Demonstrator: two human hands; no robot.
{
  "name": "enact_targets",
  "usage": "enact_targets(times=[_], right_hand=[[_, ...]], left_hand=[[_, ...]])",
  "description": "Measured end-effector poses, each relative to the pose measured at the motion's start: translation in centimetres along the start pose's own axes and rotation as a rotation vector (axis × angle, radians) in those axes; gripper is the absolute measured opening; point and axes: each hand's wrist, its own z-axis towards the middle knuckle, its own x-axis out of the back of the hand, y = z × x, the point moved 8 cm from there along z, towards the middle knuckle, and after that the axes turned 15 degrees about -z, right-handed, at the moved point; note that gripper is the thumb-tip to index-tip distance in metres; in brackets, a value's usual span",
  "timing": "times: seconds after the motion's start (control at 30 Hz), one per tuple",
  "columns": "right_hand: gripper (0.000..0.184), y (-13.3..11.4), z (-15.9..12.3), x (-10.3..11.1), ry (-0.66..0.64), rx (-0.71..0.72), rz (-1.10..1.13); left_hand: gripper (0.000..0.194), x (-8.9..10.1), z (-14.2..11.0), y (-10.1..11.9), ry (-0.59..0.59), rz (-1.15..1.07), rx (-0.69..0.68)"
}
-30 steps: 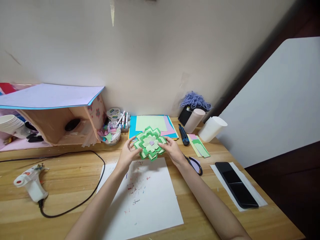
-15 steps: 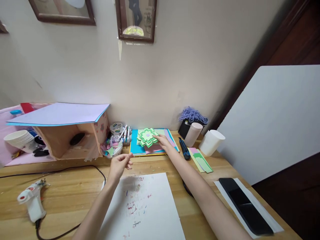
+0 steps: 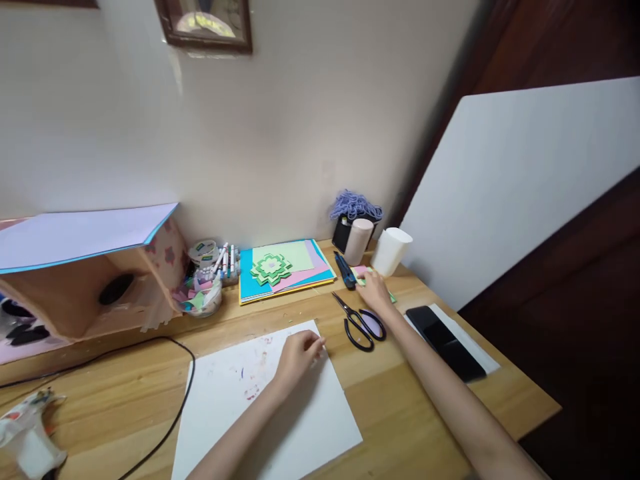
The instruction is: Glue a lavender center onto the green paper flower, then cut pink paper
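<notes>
My left hand (image 3: 297, 357) hovers low over a white sheet of paper (image 3: 220, 407) that bears red and blue marks. Its fingers are curled together and nothing shows in them. At the right, my right hand (image 3: 374, 291) is on a small stack of coloured paper pieces (image 3: 393, 298), fingers bent down onto them and partly hiding them. A layered green paper flower (image 3: 271, 268) lies on the stack of coloured sheets (image 3: 320, 275) near the wall. Black-handled scissors (image 3: 359, 327) lie between the hands, with a bit of purple paper under one handle loop.
A blue utility knife (image 3: 344, 270), a pinkish cylinder (image 3: 359, 241) and a white cup (image 3: 393, 251) stand or lie beyond my right hand. The phone (image 3: 445, 343) is nearer the right edge. At the left are a glue gun (image 3: 33, 433), its cord, a scrap bowl (image 3: 203, 300) and a box (image 3: 165, 260).
The flower was held in both hands, then laid on the coloured sheets and let go. My right hand moved right to the paper pieces; my left moved over the white sheet. The view shifted.
</notes>
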Motion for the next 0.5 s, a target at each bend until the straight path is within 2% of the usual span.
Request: enact_targets(times=[0.07,0.17,0.23,0.33,0.5], right_hand=[[0.025,3.6,-1.0,0.8,0.000,-0.055,-0.102],[0.031,6.1,-2.1,1.0,-0.014,-0.075,-0.214],[0.031,6.4,-2.5,0.8,-0.017,-0.069,-0.269],[0.026,6.1,-2.7,0.5,-0.015,-0.058,-0.334],[0.015,5.6,-2.7,0.3,-0.032,-0.061,-0.392]], left_hand=[[0.022,-3.0,1.3,1.1,-0.063,-0.014,-0.065],[0.016,-6.7,4.5,1.6,-0.096,-0.066,-0.064],[0.016,-8.8,7.0,1.3,-0.089,-0.113,-0.041],[0.020,-10.9,10.5,0.2,-0.006,-0.193,0.007],[0.025,-13.5,14.2,-1.1,0.054,-0.326,0.112]])
